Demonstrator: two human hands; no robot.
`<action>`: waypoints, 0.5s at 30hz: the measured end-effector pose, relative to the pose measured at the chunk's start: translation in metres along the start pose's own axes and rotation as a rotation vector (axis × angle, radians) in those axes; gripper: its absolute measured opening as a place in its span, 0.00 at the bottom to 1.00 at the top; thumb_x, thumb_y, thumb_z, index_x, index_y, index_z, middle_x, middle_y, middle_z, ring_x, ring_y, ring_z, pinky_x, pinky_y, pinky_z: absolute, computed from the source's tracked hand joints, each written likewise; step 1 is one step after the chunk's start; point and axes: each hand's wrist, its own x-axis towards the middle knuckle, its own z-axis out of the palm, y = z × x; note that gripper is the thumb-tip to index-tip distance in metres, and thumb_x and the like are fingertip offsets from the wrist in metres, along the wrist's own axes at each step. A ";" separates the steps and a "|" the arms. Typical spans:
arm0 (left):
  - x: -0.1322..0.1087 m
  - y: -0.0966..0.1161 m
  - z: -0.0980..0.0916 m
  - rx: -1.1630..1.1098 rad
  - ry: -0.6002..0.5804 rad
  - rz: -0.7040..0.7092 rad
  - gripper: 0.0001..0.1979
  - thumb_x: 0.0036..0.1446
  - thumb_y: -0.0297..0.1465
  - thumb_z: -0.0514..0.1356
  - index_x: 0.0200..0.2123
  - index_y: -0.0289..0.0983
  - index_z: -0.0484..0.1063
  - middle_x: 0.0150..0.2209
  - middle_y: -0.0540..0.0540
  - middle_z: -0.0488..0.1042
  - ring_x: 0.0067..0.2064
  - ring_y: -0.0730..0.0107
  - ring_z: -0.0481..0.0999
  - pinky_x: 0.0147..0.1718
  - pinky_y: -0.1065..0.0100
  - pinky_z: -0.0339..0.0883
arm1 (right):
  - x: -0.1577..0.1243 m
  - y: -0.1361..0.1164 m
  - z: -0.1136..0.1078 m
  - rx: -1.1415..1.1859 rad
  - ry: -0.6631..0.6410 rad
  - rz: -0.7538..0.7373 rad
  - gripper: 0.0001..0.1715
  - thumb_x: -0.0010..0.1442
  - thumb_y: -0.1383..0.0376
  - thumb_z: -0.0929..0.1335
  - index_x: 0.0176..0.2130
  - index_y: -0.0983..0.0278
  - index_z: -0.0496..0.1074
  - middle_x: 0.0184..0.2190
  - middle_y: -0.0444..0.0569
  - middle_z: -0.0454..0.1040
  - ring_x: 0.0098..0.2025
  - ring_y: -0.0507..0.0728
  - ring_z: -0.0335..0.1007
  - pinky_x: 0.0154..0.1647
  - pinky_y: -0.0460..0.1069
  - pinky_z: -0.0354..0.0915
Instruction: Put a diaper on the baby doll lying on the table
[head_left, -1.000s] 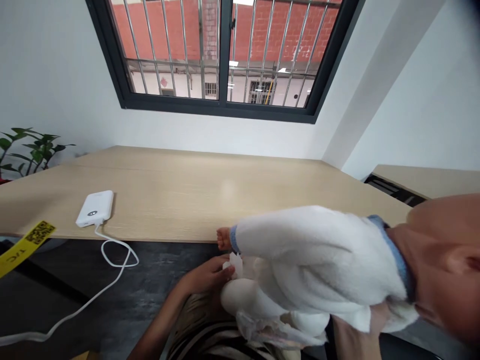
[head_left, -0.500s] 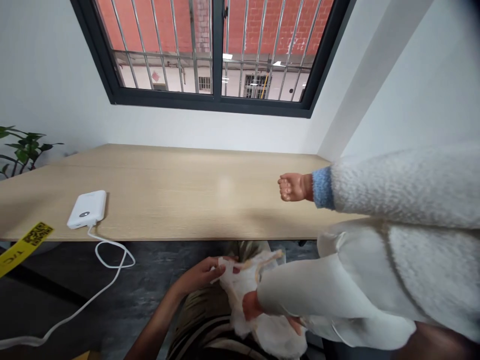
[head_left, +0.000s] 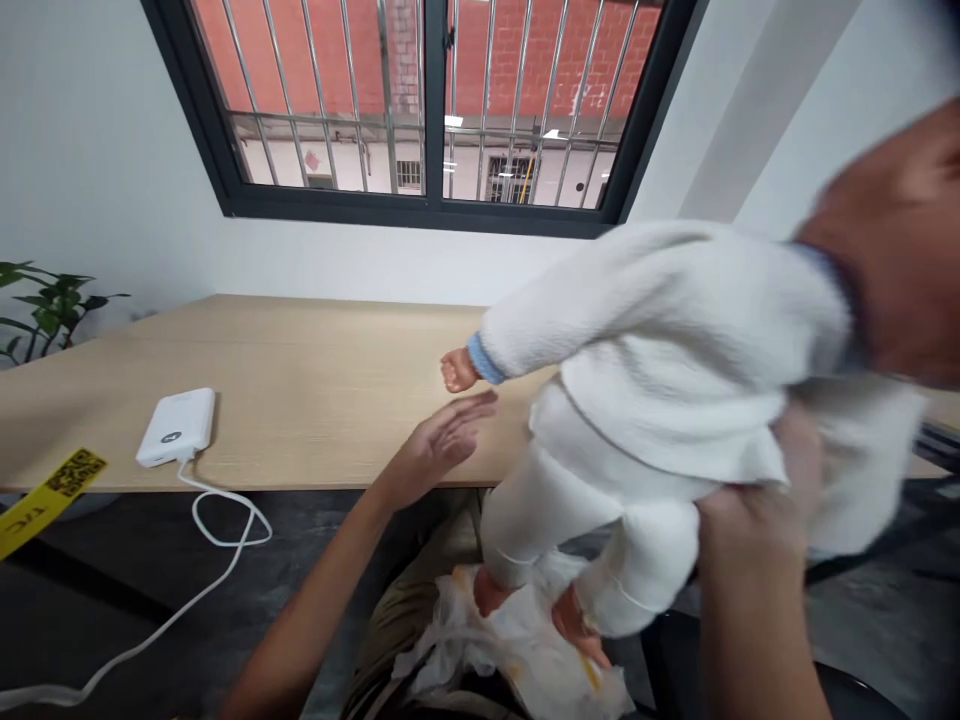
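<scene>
- A power bank is laid near the front edge of the desk.
- Above that edge, the left hand is held outstretched, empty.
- Below, a white bundle is seen under the feet.
- At the edge, the tilted doll is grasped by the right hand.

On the doll, the jacket and trousers are coloured white, with the cuff trimmed in blue. The white crumpled sheet is marked with yellow. The table is patterned with pale wood grain; the yellow strip is printed with a black code. The window frame is finished in dark grey.
</scene>
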 end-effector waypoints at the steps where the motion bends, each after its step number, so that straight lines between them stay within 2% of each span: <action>1: 0.010 0.005 -0.002 0.016 -0.002 0.029 0.31 0.59 0.48 0.60 0.62 0.43 0.65 0.65 0.40 0.62 0.66 0.49 0.60 0.62 0.52 0.57 | 0.006 0.005 0.011 0.074 -0.018 0.033 0.07 0.57 0.55 0.66 0.35 0.47 0.74 0.40 0.42 0.78 0.54 0.60 0.71 0.47 0.59 0.74; 3: 0.027 0.010 -0.004 0.064 -0.004 0.057 0.33 0.58 0.49 0.60 0.63 0.44 0.63 0.67 0.42 0.59 0.68 0.48 0.56 0.64 0.52 0.54 | 0.016 0.017 0.030 0.118 -0.107 0.103 0.08 0.56 0.54 0.67 0.37 0.50 0.73 0.39 0.42 0.78 0.52 0.60 0.72 0.46 0.57 0.74; 7: 0.057 0.009 -0.014 0.151 0.054 0.141 0.35 0.58 0.49 0.60 0.66 0.46 0.56 0.70 0.46 0.52 0.70 0.52 0.50 0.66 0.55 0.51 | 0.042 0.049 0.054 0.064 -0.250 0.152 0.18 0.59 0.49 0.64 0.45 0.53 0.71 0.40 0.42 0.78 0.50 0.56 0.73 0.47 0.54 0.72; 10: 0.082 0.000 -0.030 0.218 0.126 0.214 0.35 0.58 0.50 0.60 0.65 0.45 0.57 0.69 0.45 0.54 0.70 0.53 0.50 0.66 0.54 0.50 | 0.065 0.073 0.067 0.000 -0.325 0.128 0.20 0.59 0.48 0.62 0.46 0.54 0.70 0.39 0.41 0.78 0.52 0.54 0.71 0.48 0.53 0.71; 12: 0.099 -0.007 -0.042 0.255 0.163 0.236 0.36 0.56 0.50 0.61 0.63 0.43 0.58 0.68 0.42 0.56 0.69 0.53 0.51 0.66 0.54 0.50 | 0.082 0.087 0.076 -0.155 -0.380 0.111 0.22 0.60 0.44 0.59 0.42 0.54 0.70 0.34 0.40 0.79 0.51 0.52 0.71 0.50 0.50 0.69; 15: 0.119 -0.018 -0.058 0.331 0.228 0.278 0.38 0.55 0.50 0.63 0.63 0.41 0.56 0.68 0.41 0.55 0.69 0.54 0.53 0.66 0.54 0.49 | 0.104 0.100 0.091 -0.437 -0.483 0.099 0.34 0.61 0.40 0.49 0.38 0.56 0.69 0.28 0.38 0.78 0.49 0.45 0.69 0.54 0.43 0.62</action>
